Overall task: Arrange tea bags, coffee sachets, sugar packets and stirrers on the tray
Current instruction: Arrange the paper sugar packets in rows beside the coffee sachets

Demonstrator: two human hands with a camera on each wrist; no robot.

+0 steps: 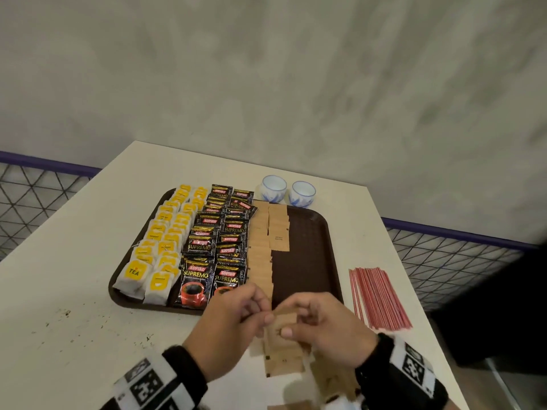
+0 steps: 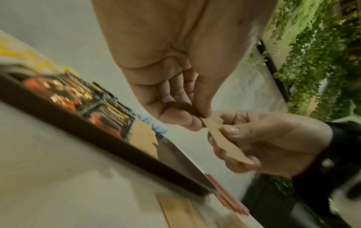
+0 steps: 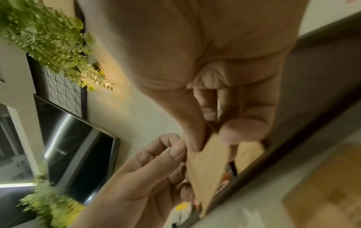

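Observation:
The brown tray (image 1: 305, 255) carries rows of yellow tea bags (image 1: 159, 250), black coffee sachets (image 1: 219, 241) and a column of brown sugar packets (image 1: 262, 247); its right part is bare. Over the tray's near edge, my left hand (image 1: 265, 313) and right hand (image 1: 297, 319) both pinch a few brown sugar packets (image 1: 282, 319). In the left wrist view the left fingertips (image 2: 203, 118) nip a corner of the held packets (image 2: 224, 143). In the right wrist view the right thumb and fingers clamp the packets (image 3: 209, 162). Red stirrers (image 1: 377, 297) lie on the table to the right of the tray.
A loose pile of sugar packets (image 1: 284, 362) lies on the white table (image 1: 74, 291) under my hands. Two blue-and-white cups (image 1: 273, 187) stand behind the tray. The table's right edge runs close beside the stirrers, and a mesh railing (image 1: 444, 255) lies beyond it.

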